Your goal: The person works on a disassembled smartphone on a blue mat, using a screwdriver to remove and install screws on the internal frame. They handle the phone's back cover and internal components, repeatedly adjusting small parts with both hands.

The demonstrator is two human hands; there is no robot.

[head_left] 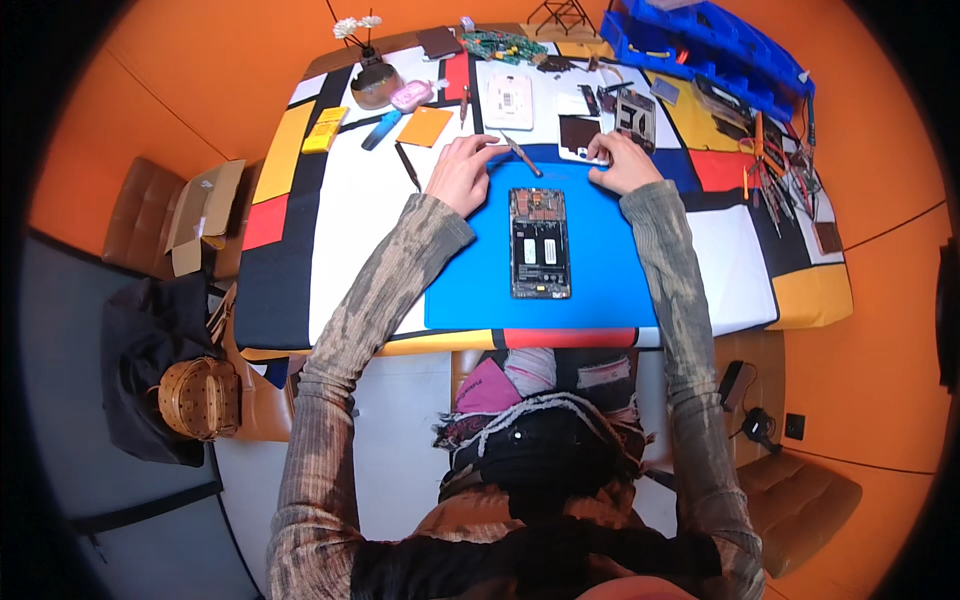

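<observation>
An opened smartphone (540,244), its circuit board and black battery exposed, lies on the blue mat (470,285). Beyond its left side, my left hand (463,172) has its fingers stretched towards a slim pen-like tool (522,156); whether a fingertip touches it cannot be told. My right hand (625,165) is at the mat's far edge, with fingers bent around the near right corner of a white-framed phone panel (580,138). Behind that hand lies a dark phone housing (636,118). A white phone back (508,102) lies farther off, between the hands.
Blue parts bins (705,55) stand at the far right, with pliers and other hand tools (768,165) nearer. To the left lie a yellow box (325,130), an orange card (426,127), a blue marker-like item (382,130) and a dark stick tool (408,167). A flower vase (375,82) stands behind.
</observation>
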